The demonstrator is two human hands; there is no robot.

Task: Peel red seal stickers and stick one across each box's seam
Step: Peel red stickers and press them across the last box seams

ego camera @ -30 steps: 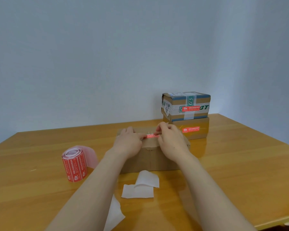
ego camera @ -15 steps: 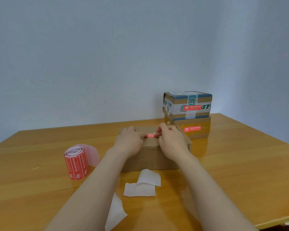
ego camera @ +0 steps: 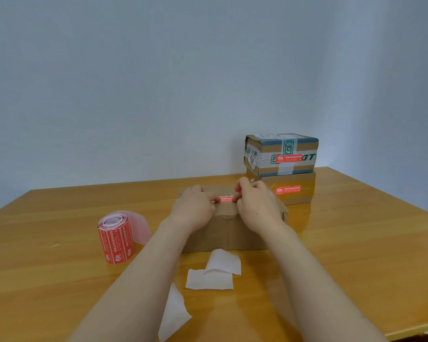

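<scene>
While both hands sit on the plain brown box at the ctr of the frame, the red sticker lies stretched between them along the box's top. The left hand has its fingers curled, w/ the thumb tip pinned on the sticker's left end. The right hand is curled too, its fingertips nipping the right end. Only the short middle bit of the sticker shows. Can't tell if it is pressed flat, or where the seam runs under it.

The box rests on the wooden table, w/ both forearms reaching up to it from the bottom of the frame. Just below the box, two white backing papers lie partly overlapped, one w/ a curled corner. A third white paper lies lower, beside the left forearm.

Left of the box and apart from it, the sticker roll stands on end, red labels facing out and a pale strip of liner looping behind. To the upper right of the box, two more boxes are stacked at the back of the table. The taped top box has a red seal on its front, and the bottom box has another seal. A pale grey-blue wall fills the upper half.
</scene>
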